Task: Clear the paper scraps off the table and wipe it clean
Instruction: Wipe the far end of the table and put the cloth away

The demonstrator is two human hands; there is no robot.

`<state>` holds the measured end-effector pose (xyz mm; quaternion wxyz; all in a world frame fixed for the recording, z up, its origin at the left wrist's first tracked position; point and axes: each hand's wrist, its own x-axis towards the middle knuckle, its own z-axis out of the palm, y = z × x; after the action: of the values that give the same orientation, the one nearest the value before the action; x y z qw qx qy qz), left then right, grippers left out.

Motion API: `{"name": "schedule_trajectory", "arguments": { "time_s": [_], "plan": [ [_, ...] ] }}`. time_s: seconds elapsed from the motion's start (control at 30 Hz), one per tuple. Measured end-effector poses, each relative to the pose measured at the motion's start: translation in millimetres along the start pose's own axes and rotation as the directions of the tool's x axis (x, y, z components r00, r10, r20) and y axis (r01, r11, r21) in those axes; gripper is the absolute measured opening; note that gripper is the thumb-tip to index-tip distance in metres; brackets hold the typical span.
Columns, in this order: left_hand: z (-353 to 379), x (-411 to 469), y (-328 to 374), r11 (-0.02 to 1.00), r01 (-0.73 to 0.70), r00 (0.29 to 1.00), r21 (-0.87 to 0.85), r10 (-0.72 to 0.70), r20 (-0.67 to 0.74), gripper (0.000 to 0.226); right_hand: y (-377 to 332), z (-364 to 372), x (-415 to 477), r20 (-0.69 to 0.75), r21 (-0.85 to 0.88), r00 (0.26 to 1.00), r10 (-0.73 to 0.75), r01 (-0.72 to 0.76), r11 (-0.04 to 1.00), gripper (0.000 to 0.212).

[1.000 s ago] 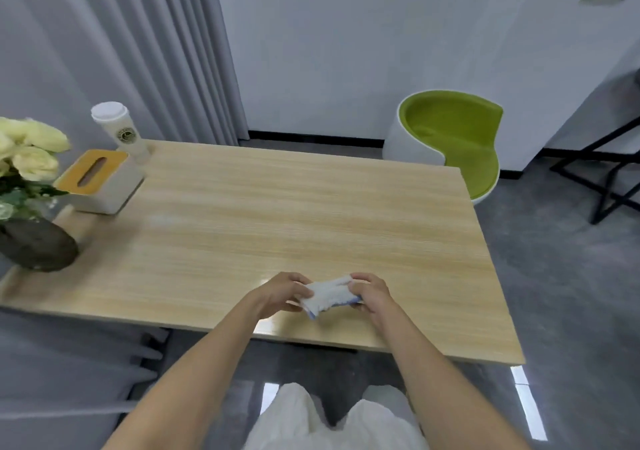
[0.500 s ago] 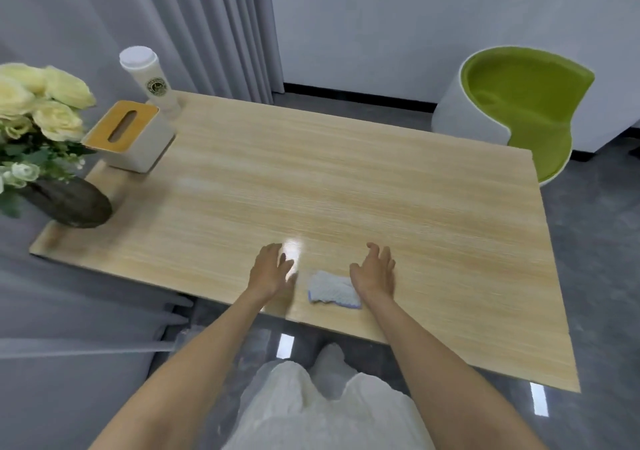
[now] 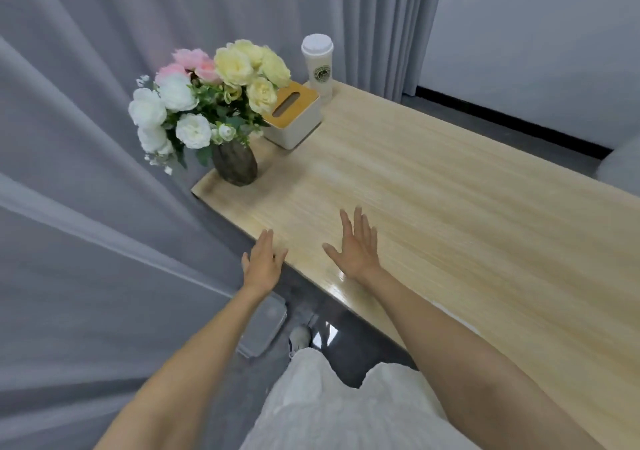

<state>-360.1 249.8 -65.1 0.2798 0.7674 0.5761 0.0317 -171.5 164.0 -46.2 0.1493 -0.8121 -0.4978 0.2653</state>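
Observation:
The light wooden table [image 3: 450, 214] runs from the near left corner to the right edge of the view. My right hand [image 3: 355, 249] lies over its near edge with fingers straight and spread, holding nothing. My left hand [image 3: 263, 262] is also flat and open, at the table's near edge, partly over the floor. No cloth and no paper scraps are in view.
A dark vase of white, yellow and pink flowers [image 3: 207, 103] stands at the table's left end. Behind it are a tissue box with a wooden lid [image 3: 294, 117] and a white lidded cup [image 3: 318, 65]. Grey curtains [image 3: 86, 172] hang on the left. A grey bin [image 3: 263, 325] sits on the floor below.
Both hands let go of the folded cloth and opened flat. My view then swung left toward the flower end of the table, and the cloth went out of sight.

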Motion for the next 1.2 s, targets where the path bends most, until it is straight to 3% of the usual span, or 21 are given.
{"name": "schedule_trajectory", "arguments": {
  "time_s": [0.17,0.43,0.67,0.83,1.0,1.2],
  "plan": [
    [-37,56,-62,0.997,0.033,0.997,-0.07,-0.038,-0.071,0.063,-61,19,67,0.002,0.012,0.997,-0.078,0.078,0.997,0.092],
    [-68,152,-120,0.994,-0.085,0.979,-0.075,0.069,-0.194,0.081,-130,61,178,-0.058,0.267,0.979,-0.197,0.205,0.942,0.103],
    [-67,214,-138,0.956,-0.223,0.959,-0.192,0.179,-0.219,0.12,-146,92,241,-0.1,0.127,0.943,-0.316,0.327,0.936,0.119],
    [-71,244,-134,0.899,-0.409,0.898,-0.158,0.365,-0.246,0.117,-158,102,257,-0.192,0.162,0.927,-0.323,0.355,0.921,0.132],
    [-73,259,-134,0.876,-0.414,0.909,-0.248,0.381,-0.171,0.108,-157,101,263,-0.235,0.215,0.889,-0.393,0.442,0.871,0.12],
    [-73,257,-135,0.882,-0.371,0.928,-0.289,0.346,-0.134,0.099,-161,97,254,-0.24,0.276,0.893,-0.38,0.438,0.855,0.113]
  ]
}}
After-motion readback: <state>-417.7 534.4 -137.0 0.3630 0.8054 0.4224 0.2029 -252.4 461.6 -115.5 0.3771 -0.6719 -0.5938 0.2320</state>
